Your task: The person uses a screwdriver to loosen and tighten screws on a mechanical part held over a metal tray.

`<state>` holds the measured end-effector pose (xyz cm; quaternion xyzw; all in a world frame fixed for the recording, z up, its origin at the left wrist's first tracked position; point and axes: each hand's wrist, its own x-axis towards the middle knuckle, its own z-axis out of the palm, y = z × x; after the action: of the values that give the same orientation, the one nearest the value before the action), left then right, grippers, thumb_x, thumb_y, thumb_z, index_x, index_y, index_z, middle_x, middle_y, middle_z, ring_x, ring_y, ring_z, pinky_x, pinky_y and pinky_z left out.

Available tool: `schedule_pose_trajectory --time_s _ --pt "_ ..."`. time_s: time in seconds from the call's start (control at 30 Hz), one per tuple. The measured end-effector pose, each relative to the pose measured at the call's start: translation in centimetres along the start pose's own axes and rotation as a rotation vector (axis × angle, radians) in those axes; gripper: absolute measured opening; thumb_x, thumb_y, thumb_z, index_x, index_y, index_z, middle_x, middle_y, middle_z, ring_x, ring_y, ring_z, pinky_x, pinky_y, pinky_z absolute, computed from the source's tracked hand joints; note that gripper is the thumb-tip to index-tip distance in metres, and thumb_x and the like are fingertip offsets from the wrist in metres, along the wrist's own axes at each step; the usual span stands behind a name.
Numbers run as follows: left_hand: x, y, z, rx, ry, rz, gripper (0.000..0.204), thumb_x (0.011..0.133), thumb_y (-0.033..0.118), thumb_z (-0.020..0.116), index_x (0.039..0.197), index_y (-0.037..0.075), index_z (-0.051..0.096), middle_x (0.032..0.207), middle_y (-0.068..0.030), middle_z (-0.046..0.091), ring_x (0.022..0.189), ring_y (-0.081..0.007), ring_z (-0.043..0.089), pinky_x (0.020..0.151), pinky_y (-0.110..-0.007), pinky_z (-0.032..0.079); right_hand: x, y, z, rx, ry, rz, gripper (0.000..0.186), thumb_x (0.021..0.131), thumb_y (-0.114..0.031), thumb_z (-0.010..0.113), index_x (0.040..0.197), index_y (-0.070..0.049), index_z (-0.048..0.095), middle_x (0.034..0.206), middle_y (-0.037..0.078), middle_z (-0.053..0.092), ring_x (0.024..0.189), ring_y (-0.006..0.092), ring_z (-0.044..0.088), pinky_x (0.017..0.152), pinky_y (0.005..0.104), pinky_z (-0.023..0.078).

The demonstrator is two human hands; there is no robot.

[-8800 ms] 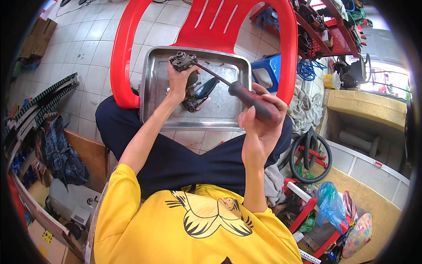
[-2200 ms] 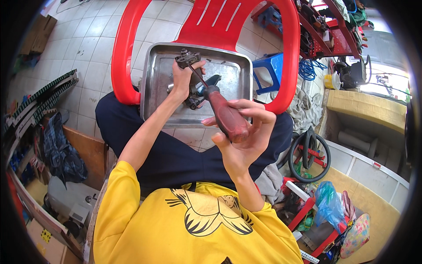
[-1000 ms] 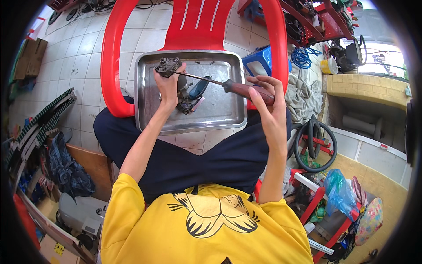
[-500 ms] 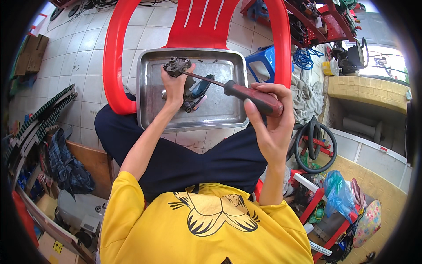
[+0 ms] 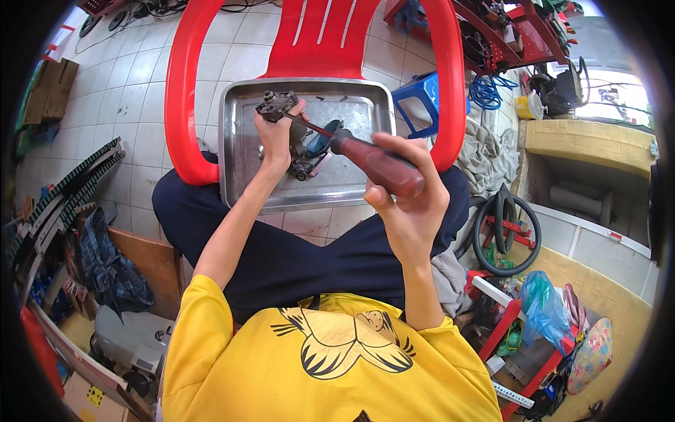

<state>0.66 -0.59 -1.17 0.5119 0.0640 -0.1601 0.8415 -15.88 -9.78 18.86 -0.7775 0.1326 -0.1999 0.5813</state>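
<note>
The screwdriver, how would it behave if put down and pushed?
The screwdriver is probably stiff: its shaft looks straight and metallic. Its thick handle is likely the heavier end and, looking rounded, may let it roll.

Head view, tally. Hands: 2, left hand (image 5: 275, 143) and right hand (image 5: 413, 211). Screwdriver (image 5: 376, 164): 1. Metal part (image 5: 275, 104), in hand: 1. Tray (image 5: 355, 176): 1. Loose dark bits (image 5: 320, 98) in it: 2 seen. Red chair (image 5: 316, 60): 1. Blue stool (image 5: 422, 86): 1. Blue coil (image 5: 484, 95): 1. Yellow bucket (image 5: 531, 107): 1. Plaid cloth (image 5: 116, 264): 1.
</note>
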Motion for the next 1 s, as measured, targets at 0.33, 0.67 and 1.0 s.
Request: schedule_pose_trajectory --time_s 0.33,0.67,1.0 --pt "0.8 -1.0 -0.5 -0.009 -0.008 0.032 0.031 0.08 -0.002 0.083 0.097 0.002 0.058 0.08 -0.007 0.069 0.064 -0.0171 0.067 0.061 -0.03 0.054 0.0 -0.6 1.1 0.379 0.063 0.128 0.052 0.089 0.002 0.075 0.135 -0.002 0.051 0.131 0.017 0.06 0.115 0.0217 0.063 0.101 0.036 0.051" --pt "0.6 -1.9 -0.3 0.018 0.06 0.053 0.022 0.082 0.002 0.082 0.093 0.002 0.062 0.075 -0.0092 0.068 0.062 -0.0181 0.067 0.059 -0.03 0.054 -1.4 0.9 1.1 0.329 0.153 0.068 0.063 0.095 -0.023 0.077 0.143 0.005 0.048 0.133 0.02 0.059 0.077 0.0173 0.066 0.073 0.0295 0.054" --pt "1.4 -3.3 -1.1 0.076 0.11 0.106 0.025 0.081 0.0 0.082 0.094 0.001 0.06 0.075 -0.0089 0.067 0.062 -0.0187 0.067 0.058 -0.031 0.054 -1.4 1.7 1.2 0.241 0.151 -0.068 0.054 0.091 -0.013 0.077 0.136 0.002 0.051 0.142 0.021 0.048 0.1 0.0247 0.066 0.079 0.0321 0.057"
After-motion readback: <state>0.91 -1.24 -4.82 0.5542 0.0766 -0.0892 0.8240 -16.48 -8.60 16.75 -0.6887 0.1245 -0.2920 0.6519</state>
